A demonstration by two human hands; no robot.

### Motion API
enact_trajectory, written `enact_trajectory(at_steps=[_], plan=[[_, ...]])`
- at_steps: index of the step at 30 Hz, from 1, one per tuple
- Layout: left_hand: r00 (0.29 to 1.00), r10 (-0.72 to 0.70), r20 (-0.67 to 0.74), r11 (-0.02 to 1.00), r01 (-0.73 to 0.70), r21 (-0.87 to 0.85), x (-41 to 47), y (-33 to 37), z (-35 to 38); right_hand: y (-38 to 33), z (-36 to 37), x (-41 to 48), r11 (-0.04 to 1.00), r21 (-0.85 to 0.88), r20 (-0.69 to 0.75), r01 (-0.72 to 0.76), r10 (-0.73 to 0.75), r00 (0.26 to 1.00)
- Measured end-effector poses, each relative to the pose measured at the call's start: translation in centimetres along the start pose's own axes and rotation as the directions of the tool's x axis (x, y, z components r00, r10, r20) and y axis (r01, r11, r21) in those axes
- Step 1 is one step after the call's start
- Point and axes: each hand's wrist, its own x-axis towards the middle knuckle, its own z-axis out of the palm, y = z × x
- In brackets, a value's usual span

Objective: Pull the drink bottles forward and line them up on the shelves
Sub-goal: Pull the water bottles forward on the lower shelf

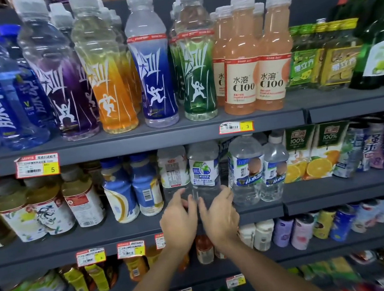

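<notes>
Two hands reach up from 6 o'clock to the middle shelf (88, 234), meeting at the foot of a clear water bottle (205, 175) with a white, blue and green label. The right hand (219, 215) has its fingers curled round the bottle's lower right side, at about 4 o'clock of the bottle, holding it. The left hand (178, 218) is cupped at 8 o'clock of the same bottle. Its fingertips are close to the base of a white-labelled bottle (173, 169) that stands just beside and farther back, and blur hides whether it grips either one. The clear water bottle stands upright near the frame's centre, set back from the shelf's front edge. At its 3 o'clock two coconut-water bottles (246, 170) stand nearer the edge, with orange juice cartons (309, 152) beyond them. At its 9 o'clock is a pair of blue-and-white bottles (132, 189), then pale tea bottles (48, 208). On the upper shelf (136, 141) at 12 o'clock, sports drinks (154, 77) in purple, orange, blue and green stand in a front row beside peach C100 bottles (242, 72). Yellow-and-red price tags (37, 165) hang on the shelf edges.
</notes>
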Motion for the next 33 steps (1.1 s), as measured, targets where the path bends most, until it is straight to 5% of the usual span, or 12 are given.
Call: enact_trajectory(at_steps=[12, 27, 33], plan=[[0.994, -0.068, 0.087, 0.997, 0.07, -0.019, 0.0, 3.2, 1.6, 3.7, -1.9, 0.4, 0.942, 0.313, 0.12, 0.117, -0.161, 0.98], [0.996, 0.018, 0.092, 0.952, -0.045, 0.303, 0.2, 4.4, 1.6, 5.4, -3.1, 0.9, 0.933, 0.282, 0.148, 0.225, -0.274, 0.95], [0.992, 0.051, 0.118, 0.928, -0.091, 0.361, 0.4, 4.0, 1.3, 2.9, -3.3, 2.2, 0.983, 0.16, 0.313, 0.095, -0.141, 0.939]])
